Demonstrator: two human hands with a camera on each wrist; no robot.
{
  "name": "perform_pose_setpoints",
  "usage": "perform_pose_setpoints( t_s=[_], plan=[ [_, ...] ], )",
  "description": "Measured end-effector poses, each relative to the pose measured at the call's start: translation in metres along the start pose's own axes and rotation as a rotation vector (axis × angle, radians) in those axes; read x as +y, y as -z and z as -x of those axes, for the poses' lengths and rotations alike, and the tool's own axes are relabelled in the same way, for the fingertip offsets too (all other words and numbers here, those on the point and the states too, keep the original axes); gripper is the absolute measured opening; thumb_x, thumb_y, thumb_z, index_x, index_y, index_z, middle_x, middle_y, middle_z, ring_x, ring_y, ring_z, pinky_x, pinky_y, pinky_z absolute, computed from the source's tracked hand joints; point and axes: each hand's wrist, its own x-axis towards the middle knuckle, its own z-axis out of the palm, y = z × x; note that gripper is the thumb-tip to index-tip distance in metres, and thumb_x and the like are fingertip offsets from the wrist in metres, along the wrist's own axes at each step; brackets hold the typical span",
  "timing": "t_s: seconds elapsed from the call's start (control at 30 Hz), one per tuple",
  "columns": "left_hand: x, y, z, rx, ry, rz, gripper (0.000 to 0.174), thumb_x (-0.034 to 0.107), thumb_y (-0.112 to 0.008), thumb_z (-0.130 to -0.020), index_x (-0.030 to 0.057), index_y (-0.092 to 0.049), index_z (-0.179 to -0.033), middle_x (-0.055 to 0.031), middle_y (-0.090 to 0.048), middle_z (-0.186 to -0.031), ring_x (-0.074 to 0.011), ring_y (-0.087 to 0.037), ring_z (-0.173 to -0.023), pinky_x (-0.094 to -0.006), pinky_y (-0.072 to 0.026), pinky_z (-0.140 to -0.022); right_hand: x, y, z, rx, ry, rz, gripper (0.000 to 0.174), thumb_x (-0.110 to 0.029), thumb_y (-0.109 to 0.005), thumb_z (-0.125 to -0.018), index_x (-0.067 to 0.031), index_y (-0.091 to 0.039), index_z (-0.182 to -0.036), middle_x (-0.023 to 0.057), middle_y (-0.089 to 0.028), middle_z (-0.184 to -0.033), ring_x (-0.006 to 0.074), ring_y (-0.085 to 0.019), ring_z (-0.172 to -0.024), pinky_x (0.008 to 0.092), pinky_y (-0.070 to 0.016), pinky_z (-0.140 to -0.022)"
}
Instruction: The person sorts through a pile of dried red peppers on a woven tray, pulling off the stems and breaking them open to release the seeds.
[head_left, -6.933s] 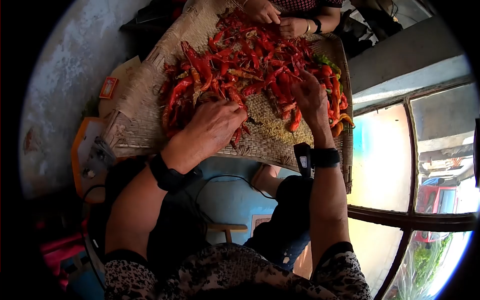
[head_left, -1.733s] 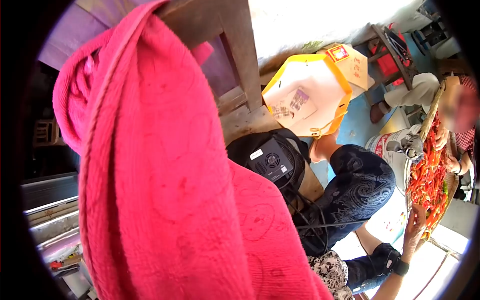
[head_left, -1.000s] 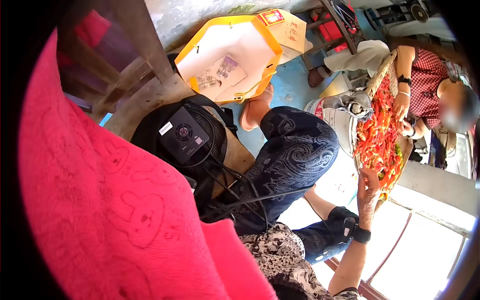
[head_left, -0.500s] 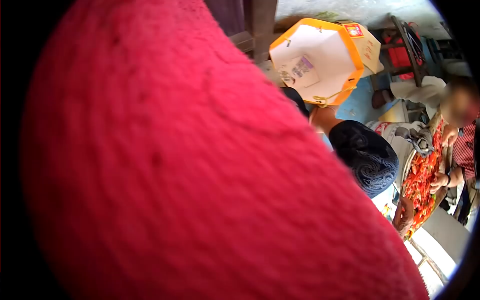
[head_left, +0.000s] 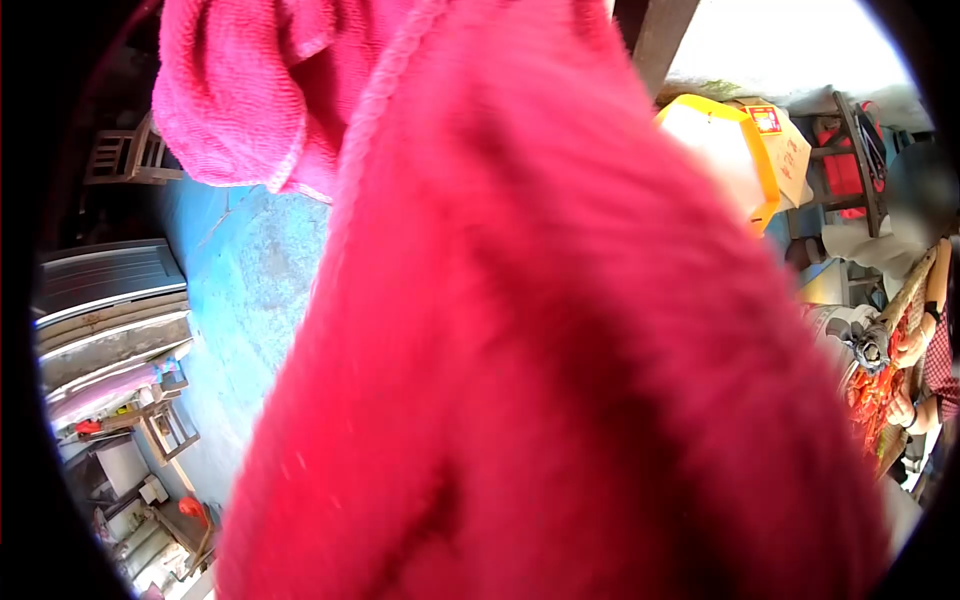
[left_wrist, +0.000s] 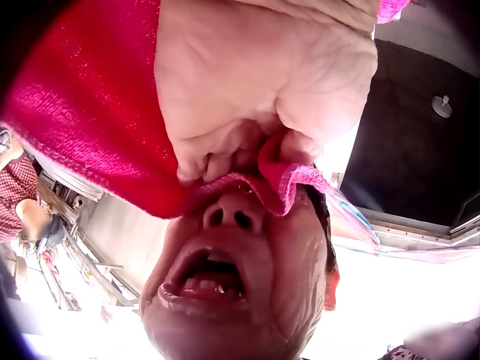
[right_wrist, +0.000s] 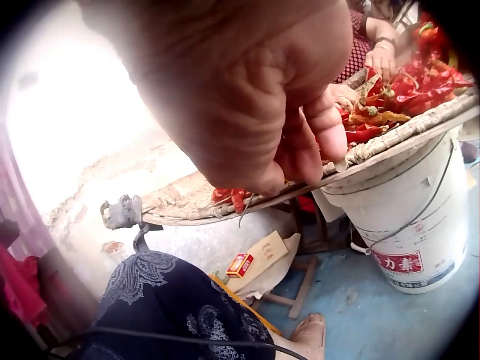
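One bright pink terry-cloth towel [head_left: 450, 320] has shifted across the head view in the last half second, baring blue floor [head_left: 260, 255] on its left; attention seems to be on the towel, not the peppers. Left hand [left_wrist: 262, 67]: fingers bent, gripping the towel's edge against the face. Right hand [right_wrist: 247, 97]: fingers bent by the tray rim, can't tell if they hold anything. Towel: soft looped pile, stitched hem, deep folds. Wrinkled, glossy red peppers [right_wrist: 435, 84] lie in a tan woven tray [right_wrist: 421, 124] above a smooth, round white plastic bucket [right_wrist: 420, 214].
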Motion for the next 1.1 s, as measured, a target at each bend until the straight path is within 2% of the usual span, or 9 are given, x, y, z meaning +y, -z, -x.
perform_pose_setpoints(
  t_s=[0.23,0.27,0.37,0.47,0.53,0.7,0.87,1.07,1.1],
  plan=[
    [0.001,0.001,-0.005,-0.017,-0.021,0.056,0.063,0.022,-0.057,-0.084,-0.0036,-0.036,-0.137,-0.0192,-0.034,-0.144,-0.0347,-0.028,-0.136,-0.0538,-0.0134,-0.113,0.003,-0.008,0.0,0.016,-0.057,-0.067,0.016,0.005,-0.054,-0.088,0.0012,-0.058,-0.103,0.0122,-0.062,-0.096,0.0223,-0.061,-0.085,0.0318,-0.0493,-0.07],
    [0.003,0.004,-0.007,-0.014,-0.033,0.091,0.063,0.022,-0.056,-0.084,-0.0036,-0.036,-0.137,-0.0191,-0.033,-0.144,-0.0347,-0.028,-0.136,-0.0539,-0.0131,-0.113,-0.002,-0.012,-0.001,0.067,-0.024,-0.142,0.012,0.002,-0.053,-0.09,-0.0016,-0.06,-0.099,0.0074,-0.061,-0.091,0.0166,-0.059,-0.081,0.0282,-0.0472,-0.06],
    [0.007,0.013,-0.017,-0.011,-0.052,0.179,0.063,0.022,-0.056,-0.084,-0.0035,-0.036,-0.137,-0.0191,-0.033,-0.144,-0.0347,-0.027,-0.136,-0.0543,-0.0124,-0.113,-0.017,-0.001,-0.003,0.004,-0.072,-0.137,0.016,0.009,-0.055,-0.083,0.0017,-0.059,-0.097,0.014,-0.06,-0.09,0.0242,-0.06,-0.085,0.0302,-0.0474,-0.071],
    [0.005,0.017,-0.023,-0.022,-0.043,0.214,0.063,0.022,-0.056,-0.084,-0.0035,-0.035,-0.138,-0.019,-0.032,-0.145,-0.0347,-0.026,-0.137,-0.0546,-0.0116,-0.113,-0.013,-0.002,-0.005,0.037,0.015,-0.077,0.016,0.009,-0.055,-0.083,0.0017,-0.059,-0.096,0.0139,-0.061,-0.091,0.0253,-0.061,-0.085,0.03,-0.0487,-0.07],
    [0.003,0.016,-0.026,-0.037,-0.031,0.248,0.062,0.021,-0.056,-0.084,-0.0035,-0.035,-0.138,-0.0189,-0.032,-0.146,-0.0347,-0.026,-0.137,-0.0548,-0.0111,-0.114,-0.015,0.002,-0.004,0.032,-0.013,-0.049,0.015,0.009,-0.056,-0.083,0.0012,-0.06,-0.096,0.0146,-0.062,-0.095,0.0275,-0.062,-0.086,0.0312,-0.0523,-0.067],
    [-0.005,0.006,-0.028,-0.099,0.038,0.308,0.062,0.021,-0.055,-0.084,-0.0034,-0.035,-0.138,-0.0188,-0.031,-0.147,-0.0348,-0.024,-0.138,-0.0553,-0.0098,-0.114,-0.027,0.011,-0.008,0.008,-0.057,-0.107,0.016,0.009,-0.055,-0.083,0.0029,-0.06,-0.096,0.0156,-0.062,-0.094,0.0291,-0.062,-0.083,0.0331,-0.0503,-0.069],
    [-0.021,-0.012,-0.027,-0.149,0.113,0.353,0.062,0.021,-0.054,-0.085,-0.0033,-0.035,-0.138,-0.0187,-0.029,-0.148,-0.0348,-0.023,-0.139,-0.0558,-0.0085,-0.115,-0.02,0.011,-0.005,-0.011,-0.083,-0.167,0.011,0.005,-0.054,-0.086,0.0026,-0.059,-0.097,0.0117,-0.061,-0.093,0.0221,-0.059,-0.082,0.0293,-0.0477,-0.067],
    [-0.023,-0.023,-0.021,-0.187,0.174,0.393,0.062,0.02,-0.054,-0.085,-0.0032,-0.034,-0.139,-0.0185,-0.028,-0.149,-0.0349,-0.022,-0.14,-0.0564,-0.0072,-0.115,-0.007,0.007,0.009,0.024,-0.095,-0.185,0.012,0.001,-0.054,-0.088,0.0004,-0.06,-0.098,0.0107,-0.063,-0.098,0.021,-0.06,-0.088,0.0291,-0.0481,-0.069],
    [-0.025,-0.021,-0.024,-0.04,0.163,0.415,0.059,0.026,-0.052,-0.086,-0.0012,-0.039,-0.136,-0.0173,-0.031,-0.148,-0.0349,-0.021,-0.14,-0.0563,-0.0058,-0.116,-0.004,0.007,0.012,0.028,-0.093,-0.2,0.012,0.001,-0.054,-0.088,0.0002,-0.06,-0.098,0.0104,-0.063,-0.098,0.0207,-0.06,-0.087,0.0292,-0.0482,-0.069]
  ],
)
